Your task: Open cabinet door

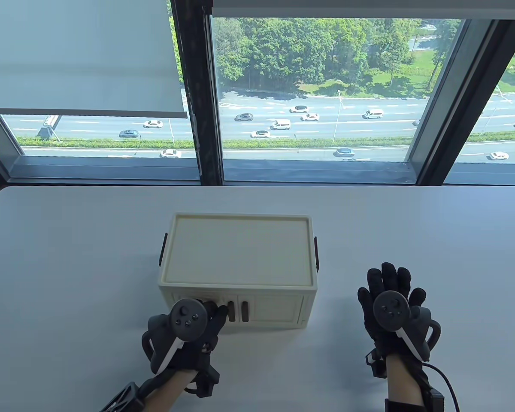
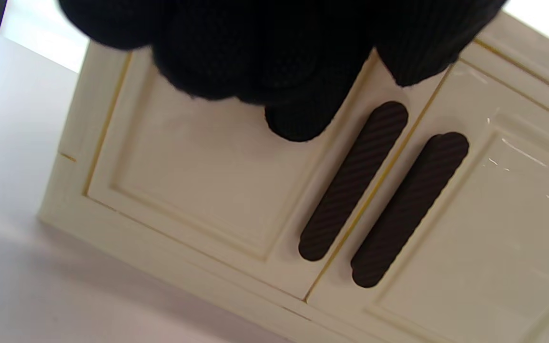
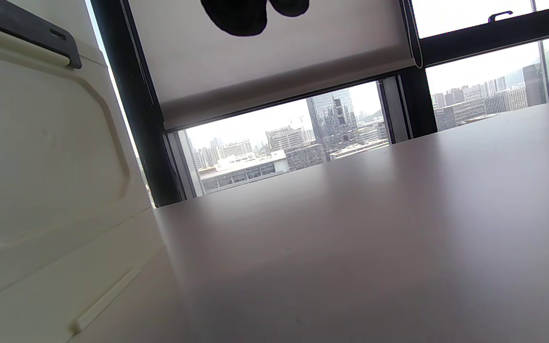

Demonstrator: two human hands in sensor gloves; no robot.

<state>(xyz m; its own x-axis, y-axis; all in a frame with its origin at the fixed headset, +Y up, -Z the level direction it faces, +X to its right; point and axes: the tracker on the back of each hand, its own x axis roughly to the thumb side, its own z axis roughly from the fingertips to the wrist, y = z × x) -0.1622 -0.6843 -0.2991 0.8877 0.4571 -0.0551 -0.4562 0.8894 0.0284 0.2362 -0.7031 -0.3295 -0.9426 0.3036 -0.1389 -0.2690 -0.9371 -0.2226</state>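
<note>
A small cream cabinet (image 1: 238,257) stands on the white table (image 1: 68,266), with two front doors that are shut. Each door has a dark vertical handle: the left handle (image 1: 231,312) and the right handle (image 1: 244,311). My left hand (image 1: 212,315) is at the left door, fingertips just left of its handle. In the left wrist view my left hand (image 2: 298,95) hangs over the left door (image 2: 193,181), one fingertip (image 2: 298,124) close beside the left handle (image 2: 353,181) and not wrapped around it. My right hand (image 1: 388,287) lies flat on the table with its fingers spread, right of the cabinet.
The cabinet has dark carry handles on both sides (image 1: 316,253); its right side wall fills the left of the right wrist view (image 3: 41,166). A large window (image 1: 309,94) runs behind the table's far edge. Bare tabletop (image 3: 374,228) stretches right of the cabinet.
</note>
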